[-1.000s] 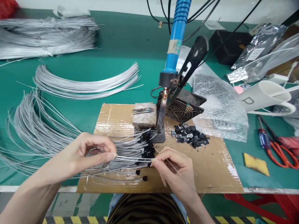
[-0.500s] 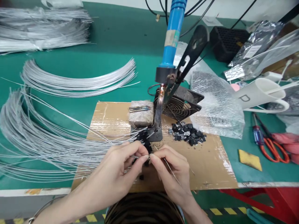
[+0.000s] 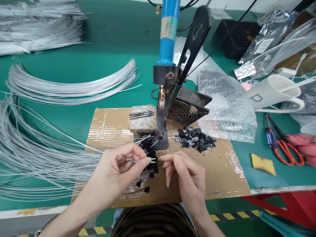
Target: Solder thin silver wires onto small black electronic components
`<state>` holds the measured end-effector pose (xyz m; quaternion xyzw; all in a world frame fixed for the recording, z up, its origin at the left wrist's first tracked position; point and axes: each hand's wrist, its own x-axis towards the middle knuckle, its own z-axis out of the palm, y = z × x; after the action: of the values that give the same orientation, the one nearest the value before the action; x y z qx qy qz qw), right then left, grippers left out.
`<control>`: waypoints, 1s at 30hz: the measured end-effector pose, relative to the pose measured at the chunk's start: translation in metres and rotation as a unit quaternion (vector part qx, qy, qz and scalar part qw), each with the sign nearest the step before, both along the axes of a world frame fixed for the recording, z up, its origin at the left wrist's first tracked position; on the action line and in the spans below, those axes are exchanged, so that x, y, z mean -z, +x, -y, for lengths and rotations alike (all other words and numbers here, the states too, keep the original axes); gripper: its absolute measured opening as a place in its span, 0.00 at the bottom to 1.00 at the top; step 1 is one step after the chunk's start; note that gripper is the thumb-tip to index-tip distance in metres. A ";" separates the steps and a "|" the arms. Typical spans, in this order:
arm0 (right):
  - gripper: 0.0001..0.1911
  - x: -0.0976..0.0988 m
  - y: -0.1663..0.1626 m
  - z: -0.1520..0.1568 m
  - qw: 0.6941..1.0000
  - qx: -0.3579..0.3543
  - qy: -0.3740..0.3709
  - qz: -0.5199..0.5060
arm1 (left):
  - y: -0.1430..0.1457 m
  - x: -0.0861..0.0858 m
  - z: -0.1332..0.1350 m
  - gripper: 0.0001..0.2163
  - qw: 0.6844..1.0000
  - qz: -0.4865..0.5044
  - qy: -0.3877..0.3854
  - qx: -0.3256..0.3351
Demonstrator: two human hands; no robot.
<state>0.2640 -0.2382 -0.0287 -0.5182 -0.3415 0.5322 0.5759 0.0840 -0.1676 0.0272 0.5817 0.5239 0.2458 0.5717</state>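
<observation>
My left hand (image 3: 125, 164) pinches thin grey wires (image 3: 152, 160) between thumb and index finger, their bare ends pointing right. Just right of those ends is my right hand (image 3: 186, 172), fingers curled, with a thin strand of solder wire (image 3: 195, 183) running through it; most of the strand is hidden by the fingers. Behind and below the left fingertips lie wires ending in black connectors (image 3: 147, 190). Above the hands stands a blue-handled soldering iron (image 3: 168, 49), its tip pointing down over a dark metal base (image 3: 163, 142).
A pile of small black connectors (image 3: 196, 139) lies on the cardboard (image 3: 217, 171). Grey wire bundles (image 3: 71, 90) spread across the left. A fan (image 3: 185, 110), bubble wrap (image 3: 227, 105), white mug (image 3: 274, 92), red-handled scissors (image 3: 287, 153) and yellow sponge (image 3: 263, 164) stand or lie rightward.
My right hand has come away from the left fingertips, opening a small gap. The left hand has shifted slightly left with its wires, whose ends now show. The whole view has shifted a little.
</observation>
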 end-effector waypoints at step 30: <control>0.08 -0.006 -0.016 -0.009 0.963 -0.043 -0.091 -0.251 | 0.002 0.003 0.022 0.11 0.995 -0.080 0.065 0.011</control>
<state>0.2478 -0.2294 -0.0227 -0.4024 -0.1583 0.6985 0.5702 0.0857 -0.1892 0.0237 0.6412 0.5442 0.2255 0.4918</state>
